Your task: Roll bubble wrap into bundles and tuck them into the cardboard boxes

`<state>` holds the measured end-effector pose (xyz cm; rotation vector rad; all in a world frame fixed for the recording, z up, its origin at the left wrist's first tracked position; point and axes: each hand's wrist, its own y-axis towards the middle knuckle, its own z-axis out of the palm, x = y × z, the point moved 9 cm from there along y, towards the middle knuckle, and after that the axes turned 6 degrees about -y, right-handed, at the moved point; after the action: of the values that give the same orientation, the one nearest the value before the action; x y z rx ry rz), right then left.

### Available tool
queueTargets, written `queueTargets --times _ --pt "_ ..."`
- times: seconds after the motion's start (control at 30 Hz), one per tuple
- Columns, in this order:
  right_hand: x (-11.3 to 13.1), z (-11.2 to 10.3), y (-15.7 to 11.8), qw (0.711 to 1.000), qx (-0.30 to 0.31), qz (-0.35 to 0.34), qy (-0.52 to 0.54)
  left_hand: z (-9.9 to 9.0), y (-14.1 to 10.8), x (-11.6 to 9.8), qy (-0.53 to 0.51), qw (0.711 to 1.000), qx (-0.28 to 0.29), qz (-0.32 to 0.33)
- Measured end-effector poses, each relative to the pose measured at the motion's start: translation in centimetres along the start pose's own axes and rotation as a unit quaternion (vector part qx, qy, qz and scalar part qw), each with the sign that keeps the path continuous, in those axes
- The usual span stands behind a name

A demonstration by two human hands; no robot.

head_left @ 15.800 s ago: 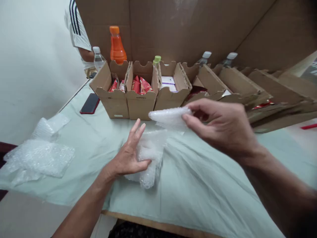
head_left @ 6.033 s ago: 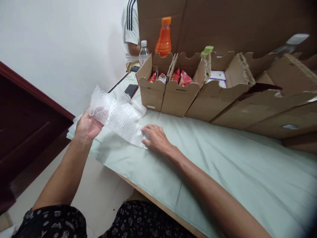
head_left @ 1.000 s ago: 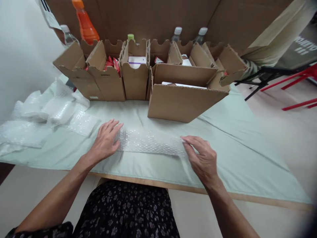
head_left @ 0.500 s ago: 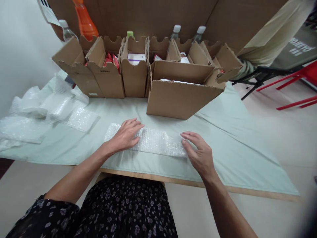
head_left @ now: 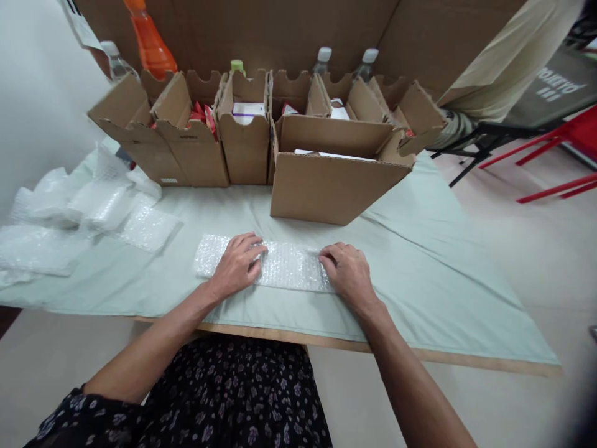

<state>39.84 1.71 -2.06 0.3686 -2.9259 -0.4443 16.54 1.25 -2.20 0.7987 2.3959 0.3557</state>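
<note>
A long flat strip of bubble wrap (head_left: 289,266) lies crosswise on the cloth-covered table in front of me. Across its left part rests my left hand (head_left: 237,264), fingers loosely apart and pressing on the plastic from above. My right hand (head_left: 347,272) is at the strip's right end, thumb and fingertips drawn together in a pinch on the film there. Its palm hides the strip's right edge. Whether anything lies inside the wrap I cannot tell.
Several bubble-wrapped bundles (head_left: 100,202) are heaped at the left. Open cardboard boxes (head_left: 245,146) line the back, with a larger cardboard box (head_left: 326,190) standing in front of them. Behind are an orange bottle (head_left: 152,46) and clear bottles (head_left: 321,62). A red chair (head_left: 559,143) stands at the right.
My right hand has moved left and inward onto the strip's end, its fingers closing from a looser curve into a pinch. The left hand stays on the wrap, and the view has shifted slightly.
</note>
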Motion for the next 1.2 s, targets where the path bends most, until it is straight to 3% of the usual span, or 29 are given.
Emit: queueTargets --times 0.17,0.3,0.43,0.57,0.67,0.73,0.8,0.9,1.0,1.1,1.2 --pt "1.2 -2.3 -1.1 0.989 -0.128 -0.068 -0.018 -0.5 -0.1 -0.1 -0.002 0.999 -0.034 -0.004" --pt "2.5 -5.0 -1.8 0.973 -0.208 -0.098 -0.009 -0.8 0.1 -0.1 -0.005 1.0 -0.023 -0.015" --pt "3.7 -7.3 -2.4 0.975 -0.177 -0.11 0.074 -1.8 0.9 -0.4 -0.025 0.999 0.036 -0.014" --pt "4.2 -9.3 -3.5 0.972 -0.129 -0.121 0.155 -2.6 1.3 -0.3 -0.044 0.987 0.157 -0.001" --pt "3.3 -9.3 -3.2 0.975 -0.087 -0.106 0.173 -3.1 1.2 1.2 -0.021 0.969 0.247 -0.013" --pt "2.6 -9.5 -2.6 0.977 -0.073 -0.106 0.172 -4.6 1.6 1.9 0.01 0.966 0.257 -0.021" --pt "2.2 -10.9 -2.0 0.975 -0.097 -0.108 0.168 -7.7 2.7 1.2 0.05 0.978 0.204 -0.007" --pt "2.0 -15.1 -2.2 0.965 -0.179 -0.098 0.163 -13.6 3.4 -2.6 0.114 0.989 0.079 0.041" --pt "2.6 -18.2 -3.6 0.958 -0.216 -0.107 0.154 -16.6 1.7 -6.3 0.113 0.99 0.046 0.069" --pt "3.5 -16.8 -5.0 0.969 -0.167 -0.122 0.134 -15.3 -1.5 -6.7 0.088 0.991 0.09 0.05" --pt "4.5 -12.5 -6.5 0.98 -0.098 -0.144 0.1 -11.7 -4.8 -4.3 0.081 0.985 0.151 0.02"
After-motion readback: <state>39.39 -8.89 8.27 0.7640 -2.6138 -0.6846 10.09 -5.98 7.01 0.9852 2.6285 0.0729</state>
